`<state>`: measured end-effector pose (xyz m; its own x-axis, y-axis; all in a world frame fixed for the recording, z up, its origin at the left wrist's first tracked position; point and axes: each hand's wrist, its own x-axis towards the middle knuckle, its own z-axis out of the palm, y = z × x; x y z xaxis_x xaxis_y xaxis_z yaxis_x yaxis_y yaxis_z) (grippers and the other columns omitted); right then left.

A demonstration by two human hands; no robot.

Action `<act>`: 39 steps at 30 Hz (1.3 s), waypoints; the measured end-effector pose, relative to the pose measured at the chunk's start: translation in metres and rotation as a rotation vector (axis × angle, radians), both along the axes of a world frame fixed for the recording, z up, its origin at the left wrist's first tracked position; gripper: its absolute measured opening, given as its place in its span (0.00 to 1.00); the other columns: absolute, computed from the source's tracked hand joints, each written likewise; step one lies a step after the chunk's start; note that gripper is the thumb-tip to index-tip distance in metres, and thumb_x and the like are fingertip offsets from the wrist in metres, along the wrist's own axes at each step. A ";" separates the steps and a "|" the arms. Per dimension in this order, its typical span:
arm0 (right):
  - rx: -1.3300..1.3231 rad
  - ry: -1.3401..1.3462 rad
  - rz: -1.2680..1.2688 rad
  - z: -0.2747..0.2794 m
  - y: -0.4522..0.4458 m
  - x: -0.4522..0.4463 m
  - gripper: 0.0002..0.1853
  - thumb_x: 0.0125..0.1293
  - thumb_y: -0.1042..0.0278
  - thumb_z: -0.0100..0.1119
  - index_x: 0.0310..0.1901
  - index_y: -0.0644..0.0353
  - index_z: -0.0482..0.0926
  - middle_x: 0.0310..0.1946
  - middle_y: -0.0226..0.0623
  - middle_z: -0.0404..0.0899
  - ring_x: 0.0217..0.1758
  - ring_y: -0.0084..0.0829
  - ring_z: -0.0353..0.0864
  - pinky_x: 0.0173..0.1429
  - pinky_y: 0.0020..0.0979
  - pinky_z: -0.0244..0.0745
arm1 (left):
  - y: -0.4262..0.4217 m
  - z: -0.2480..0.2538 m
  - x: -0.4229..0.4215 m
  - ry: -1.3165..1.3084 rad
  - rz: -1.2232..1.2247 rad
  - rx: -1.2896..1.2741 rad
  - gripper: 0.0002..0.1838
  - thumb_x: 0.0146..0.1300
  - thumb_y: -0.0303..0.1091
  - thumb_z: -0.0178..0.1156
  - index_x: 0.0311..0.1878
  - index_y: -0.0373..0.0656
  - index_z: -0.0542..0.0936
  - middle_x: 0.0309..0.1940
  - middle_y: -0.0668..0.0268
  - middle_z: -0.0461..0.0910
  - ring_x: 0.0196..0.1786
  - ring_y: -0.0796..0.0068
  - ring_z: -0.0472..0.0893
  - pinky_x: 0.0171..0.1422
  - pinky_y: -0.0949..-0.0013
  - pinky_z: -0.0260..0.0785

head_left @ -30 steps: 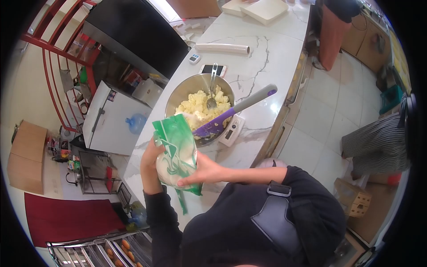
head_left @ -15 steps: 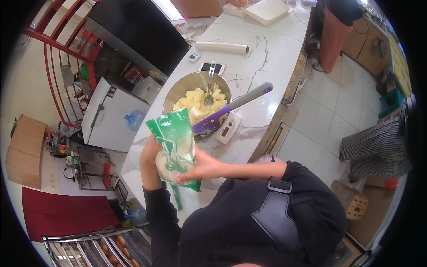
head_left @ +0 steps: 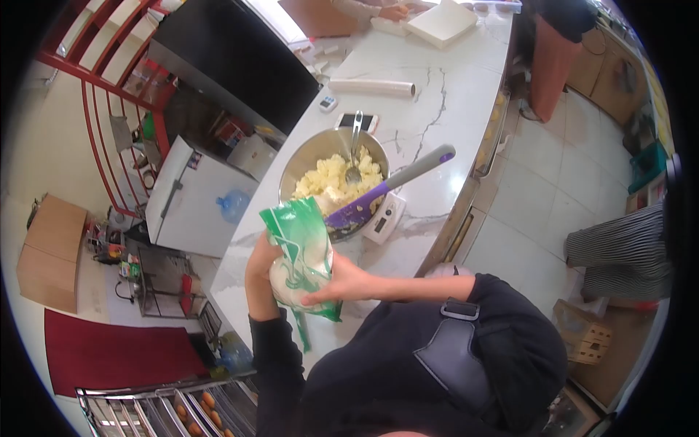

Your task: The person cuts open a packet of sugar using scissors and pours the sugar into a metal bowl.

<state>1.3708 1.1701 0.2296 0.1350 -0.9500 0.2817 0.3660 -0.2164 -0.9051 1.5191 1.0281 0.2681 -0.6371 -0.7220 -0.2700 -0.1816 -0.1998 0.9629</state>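
A green and clear plastic bag (head_left: 303, 251) of pale powder is held between both my hands, its top end leaning toward a steel bowl (head_left: 291, 164). My left hand (head_left: 262, 268) is wrapped round the far left side, partly hidden by the bag. My right hand (head_left: 345, 281) grips the right side, thumb across the front. Pale yellow, lumpy mixture (head_left: 329, 175) fills part of the bowl. In it rest a metal spoon (head_left: 355, 149) and a purple spatula (head_left: 364, 205) with a grey handle. A white digital scale (head_left: 384, 220) is at the bowl's base.
Beyond the bowl lie a phone (head_left: 362, 122), a small timer (head_left: 328, 103) and a white roll (head_left: 373, 88) on the marble counter (head_left: 408, 65). Another person's hand (head_left: 394, 12) is near a white box (head_left: 441, 23) at the far end. Trays of baked pieces (head_left: 196, 419) stand lower left.
The view has shifted, so most things sit slightly further right. Both hands keep hold of the bag, now a little more bunched. Another person's hand and sleeve show more at the far end.
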 end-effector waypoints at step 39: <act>-0.050 0.355 0.068 0.002 -0.016 -0.022 0.41 0.46 0.56 0.72 0.59 0.63 0.61 0.50 0.46 0.72 0.54 0.36 0.71 0.57 0.35 0.67 | 0.024 0.029 -0.004 -0.038 0.158 -0.606 0.31 0.38 0.29 0.71 0.50 0.35 0.73 0.41 0.64 0.78 0.41 0.76 0.76 0.48 0.73 0.68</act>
<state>1.3492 1.1544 0.2320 0.2955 -0.9217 0.2514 0.0457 -0.2492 -0.9674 1.5153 1.0524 0.2969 -0.5081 -0.8386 0.1965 -0.2305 0.3522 0.9071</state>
